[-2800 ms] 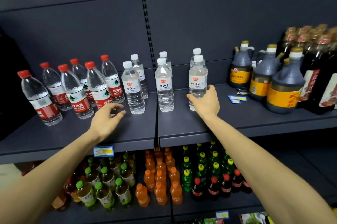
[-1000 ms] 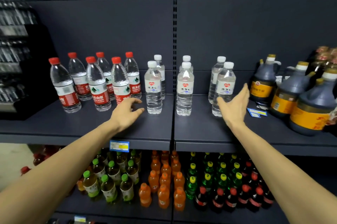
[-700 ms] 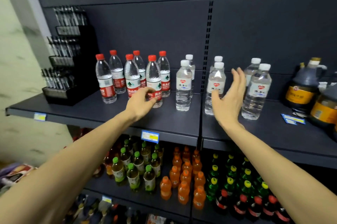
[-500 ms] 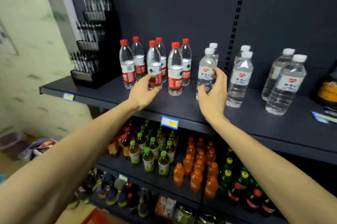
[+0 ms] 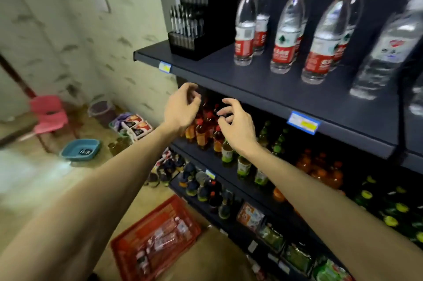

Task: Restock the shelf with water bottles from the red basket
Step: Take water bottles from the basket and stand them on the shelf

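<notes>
A red basket [image 5: 128, 255] lies on the floor at the foot of the shelf unit, with several red-labelled water bottles [image 5: 160, 237] lying flat inside it. Red-capped water bottles [image 5: 283, 36] stand on the dark shelf [image 5: 263, 95] at upper right, beside white-capped ones [image 5: 389, 52]. My left hand [image 5: 182, 109] and my right hand [image 5: 237, 126] hang in the air below the shelf's front edge, close together. Both hold nothing, fingers loosely curled and apart.
A black rack of cutlery [image 5: 194, 8] fills the shelf's left end. Lower shelves carry green-capped and orange drink bottles [image 5: 242, 164]. On the floor to the left stand a pink stool [image 5: 49, 113], a blue basin [image 5: 80, 149], a purple bin [image 5: 101, 110] and snack packs [image 5: 135, 126].
My view has swung left and down, bringing the red basket into sight. Both hands have left the bottles on the shelf and dropped below its front edge.
</notes>
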### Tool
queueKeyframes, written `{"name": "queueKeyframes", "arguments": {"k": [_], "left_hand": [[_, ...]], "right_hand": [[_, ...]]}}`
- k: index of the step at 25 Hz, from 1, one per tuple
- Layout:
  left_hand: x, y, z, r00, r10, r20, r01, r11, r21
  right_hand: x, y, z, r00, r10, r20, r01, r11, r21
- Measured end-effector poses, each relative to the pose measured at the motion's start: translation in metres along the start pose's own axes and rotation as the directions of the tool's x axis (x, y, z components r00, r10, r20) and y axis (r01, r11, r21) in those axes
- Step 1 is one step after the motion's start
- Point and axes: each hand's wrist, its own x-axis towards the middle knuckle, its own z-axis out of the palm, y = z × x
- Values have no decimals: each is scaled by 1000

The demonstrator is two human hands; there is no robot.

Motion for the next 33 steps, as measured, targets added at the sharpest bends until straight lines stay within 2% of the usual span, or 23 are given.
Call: {"name": "queueKeyframes", "arguments": {"k": [3, 5, 7, 11, 15, 21, 25, 29, 31, 33], "left_hand": [[-18, -71, -13, 984, -176, 38, 172, 980, 98], [-31, -121, -16, 960, -269, 78, 251, 950, 185], [-45, -164, -13, 928, -349, 131, 306, 914, 267], [-78, -274, 12, 833, -502, 231, 416, 845, 336], [-119, -375, 47, 720, -623, 306, 517, 775, 364], [-199, -540, 81, 490, -782, 386, 654, 622, 431], [-241, -619, 115, 416, -830, 371, 723, 550, 419], [-286, -718, 161, 303, -898, 320, 777, 427, 462], [-299, -757, 182, 278, -902, 331, 745, 420, 518], [-309, -794, 199, 288, -881, 376, 668, 466, 581]], "right_hand": [[-4, 16, 66, 982, 88, 167, -92, 996, 17], [-11, 35, 113, 939, 185, 289, -193, 981, -3], [-22, 58, 151, 867, 291, 405, -292, 955, -61], [-58, 119, 246, 698, 471, 539, -447, 875, -187], [-96, 180, 333, 575, 588, 570, -535, 796, -282], [-145, 275, 477, 394, 694, 602, -598, 691, -406], [-173, 342, 558, 327, 714, 620, -577, 670, -467], [-196, 408, 646, 268, 684, 679, -493, 703, -513], [-204, 437, 681, 271, 658, 702, -453, 731, -511], [-210, 464, 713, 277, 634, 722, -428, 754, -498]]}}
